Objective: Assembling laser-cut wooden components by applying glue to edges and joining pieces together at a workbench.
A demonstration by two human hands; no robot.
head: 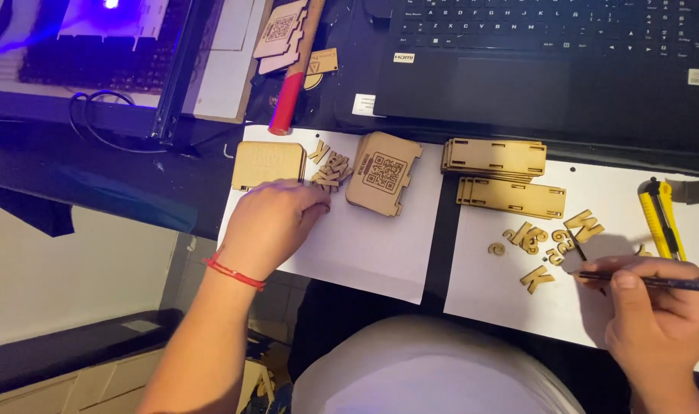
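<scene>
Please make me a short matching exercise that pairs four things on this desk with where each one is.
Things:
1. yellow utility knife
2. dark pen
3. red-handled tool
4. small pile of wooden letters

Places:
A. at the fingertips of the left hand
B. held in the right hand
C. lying on the right white sheet, near its far right end
D. lying on the dark desk left of the laptop

Pairs: 1-C, 2-B, 3-D, 4-A
</scene>
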